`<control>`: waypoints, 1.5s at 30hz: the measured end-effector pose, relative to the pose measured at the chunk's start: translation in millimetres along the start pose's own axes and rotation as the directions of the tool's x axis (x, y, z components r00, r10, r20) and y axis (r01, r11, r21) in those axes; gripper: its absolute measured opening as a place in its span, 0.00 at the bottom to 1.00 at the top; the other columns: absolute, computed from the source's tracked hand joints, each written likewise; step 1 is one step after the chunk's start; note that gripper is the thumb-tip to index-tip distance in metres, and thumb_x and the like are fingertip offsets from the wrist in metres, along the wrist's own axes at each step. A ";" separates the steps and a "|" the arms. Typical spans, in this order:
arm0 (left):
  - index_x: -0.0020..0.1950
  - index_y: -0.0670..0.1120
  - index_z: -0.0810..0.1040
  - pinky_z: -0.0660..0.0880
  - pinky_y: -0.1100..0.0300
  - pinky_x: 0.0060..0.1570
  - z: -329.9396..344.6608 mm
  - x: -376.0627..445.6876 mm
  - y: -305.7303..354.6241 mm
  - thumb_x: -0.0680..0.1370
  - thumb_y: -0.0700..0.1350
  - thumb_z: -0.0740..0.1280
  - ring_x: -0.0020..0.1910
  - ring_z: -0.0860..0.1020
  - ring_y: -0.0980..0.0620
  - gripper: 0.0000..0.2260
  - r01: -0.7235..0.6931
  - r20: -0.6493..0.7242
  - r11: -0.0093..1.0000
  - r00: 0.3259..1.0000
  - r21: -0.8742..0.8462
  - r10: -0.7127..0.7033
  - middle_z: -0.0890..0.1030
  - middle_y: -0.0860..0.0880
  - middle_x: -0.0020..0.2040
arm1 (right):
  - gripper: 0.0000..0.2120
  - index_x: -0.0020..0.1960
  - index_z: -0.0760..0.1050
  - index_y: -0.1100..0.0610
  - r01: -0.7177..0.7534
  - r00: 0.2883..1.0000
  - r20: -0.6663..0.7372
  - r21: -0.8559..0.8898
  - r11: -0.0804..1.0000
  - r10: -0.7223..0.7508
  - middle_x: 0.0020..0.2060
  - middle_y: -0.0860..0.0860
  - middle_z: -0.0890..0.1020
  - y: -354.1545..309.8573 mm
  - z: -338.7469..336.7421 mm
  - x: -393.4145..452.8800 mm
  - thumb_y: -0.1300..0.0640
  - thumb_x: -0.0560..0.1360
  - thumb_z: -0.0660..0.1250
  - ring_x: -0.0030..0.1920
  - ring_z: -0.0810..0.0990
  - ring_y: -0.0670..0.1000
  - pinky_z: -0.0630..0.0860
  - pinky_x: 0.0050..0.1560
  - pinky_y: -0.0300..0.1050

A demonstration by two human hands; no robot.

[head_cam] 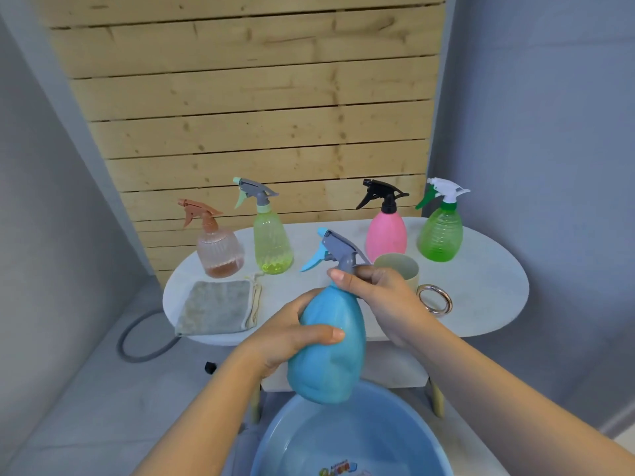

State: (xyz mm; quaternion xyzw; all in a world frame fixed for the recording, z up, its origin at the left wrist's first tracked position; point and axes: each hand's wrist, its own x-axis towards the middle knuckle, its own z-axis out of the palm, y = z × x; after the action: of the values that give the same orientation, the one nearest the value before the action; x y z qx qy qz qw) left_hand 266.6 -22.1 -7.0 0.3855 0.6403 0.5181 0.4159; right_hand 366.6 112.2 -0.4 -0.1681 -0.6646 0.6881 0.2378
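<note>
A blue spray bottle (330,359) with a grey and light-blue trigger head is held upright above a blue basin (347,441). My left hand (292,334) wraps round the bottle's body from the left, thumb across the front. My right hand (381,297) grips the bottle's neck just under the trigger head. The basin holds water and sits low, in front of the table.
On the white oval table (488,290) stand a peach spray bottle (220,249), a yellow-green one (271,242), a pink one (386,235) and a green one (441,235). A beige cup (402,273) with a ring handle and a grey cloth (216,307) also lie there. A grey hose (137,341) curls on the floor.
</note>
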 end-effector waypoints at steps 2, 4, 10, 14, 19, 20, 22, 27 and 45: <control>0.58 0.57 0.73 0.76 0.66 0.42 4.3 1.0 0.9 0.58 0.53 0.75 0.47 0.81 0.59 0.30 -0.030 -0.104 0.989 0.994 0.143 0.045 0.82 0.55 0.50 | 0.09 0.49 0.79 0.62 -0.008 0.999 -0.036 0.092 0.996 0.011 0.40 0.53 0.81 -1.9 1.9 1.2 0.56 0.73 0.70 0.43 0.80 0.48 0.76 0.52 0.46; 0.58 0.59 0.72 0.76 0.68 0.41 7.1 2.1 -0.1 0.60 0.52 0.74 0.45 0.80 0.61 0.28 -0.028 -0.132 0.973 0.990 0.227 0.059 0.81 0.57 0.49 | 0.05 0.50 0.79 0.56 0.012 0.998 -0.065 0.105 0.994 -0.006 0.40 0.50 0.81 -5.8 -2.5 3.9 0.57 0.74 0.69 0.43 0.80 0.46 0.78 0.50 0.43; 0.57 0.60 0.74 0.77 0.63 0.44 -7.6 2.8 -4.2 0.55 0.56 0.73 0.47 0.81 0.57 0.30 0.023 0.010 0.955 1.000 0.294 -0.027 0.82 0.56 0.48 | 0.10 0.54 0.79 0.55 -0.078 0.980 0.151 -0.302 0.950 0.128 0.37 0.40 0.82 -17.7 -28.5 7.9 0.58 0.74 0.70 0.36 0.76 0.37 0.72 0.36 0.31; 0.58 0.56 0.75 0.77 0.61 0.43 -12.1 7.2 -6.4 0.55 0.53 0.74 0.46 0.82 0.55 0.31 0.058 0.095 0.971 0.992 0.231 -0.082 0.83 0.54 0.48 | 0.07 0.51 0.79 0.55 -0.127 0.964 0.206 -0.199 0.972 0.169 0.39 0.44 0.83 -16.3 -33.2 12.0 0.63 0.75 0.67 0.38 0.77 0.39 0.70 0.37 0.31; 0.60 0.53 0.75 0.78 0.59 0.44 -14.2 8.6 -8.1 0.57 0.51 0.75 0.47 0.81 0.53 0.31 0.131 0.149 0.977 0.976 0.166 -0.156 0.83 0.52 0.50 | 0.10 0.55 0.75 0.59 -0.196 0.912 0.345 -0.112 0.974 0.223 0.48 0.52 0.82 -16.5 -43.0 11.7 0.67 0.76 0.62 0.48 0.80 0.45 0.77 0.46 0.37; 0.60 0.55 0.74 0.78 0.61 0.44 -11.1 9.3 -8.7 0.58 0.52 0.75 0.47 0.81 0.56 0.30 0.116 0.106 0.948 0.983 0.298 -0.153 0.82 0.53 0.50 | 0.13 0.59 0.74 0.60 -0.222 0.897 0.362 -0.126 0.967 0.253 0.50 0.53 0.79 -16.9 -44.0 10.6 0.69 0.77 0.61 0.50 0.79 0.47 0.77 0.51 0.41; 0.59 0.59 0.71 0.77 0.62 0.46 -4.3 11.8 -12.6 0.62 0.54 0.75 0.47 0.79 0.60 0.27 0.077 -0.012 0.812 0.996 0.578 -0.086 0.79 0.57 0.51 | 0.21 0.65 0.72 0.57 -0.267 0.894 0.326 -0.166 0.949 0.308 0.51 0.54 0.75 -13.3 -48.3 10.3 0.73 0.76 0.56 0.53 0.76 0.49 0.75 0.59 0.49; 0.67 0.60 0.65 0.69 0.56 0.55 -3.8 20.9 -28.0 0.62 0.60 0.69 0.56 0.75 0.51 0.34 0.077 -0.169 0.395 0.965 0.915 0.202 0.74 0.57 0.59 | 0.16 0.60 0.76 0.56 -0.418 0.896 0.102 -0.128 0.899 0.432 0.51 0.59 0.79 -10.9 -50.8 14.4 0.52 0.81 0.54 0.47 0.80 0.57 0.80 0.48 0.50; 0.70 0.59 0.64 0.64 0.56 0.57 -10.9 22.0 -39.0 0.60 0.61 0.65 0.59 0.73 0.51 0.37 0.066 -0.160 0.304 0.942 0.950 0.294 0.73 0.55 0.62 | 0.37 0.53 0.78 0.62 -0.226 0.966 -0.039 -0.608 0.761 0.255 0.42 0.50 0.78 8.9 -44.8 19.0 0.29 0.66 0.63 0.44 0.74 0.48 0.70 0.48 0.42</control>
State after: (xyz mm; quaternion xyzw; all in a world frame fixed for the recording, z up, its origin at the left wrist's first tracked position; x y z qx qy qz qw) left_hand 246.2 -12.0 -47.0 0.5153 0.8472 0.1251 -0.0320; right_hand 374.4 160.0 -10.3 -0.3034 -0.8283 0.4665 0.0655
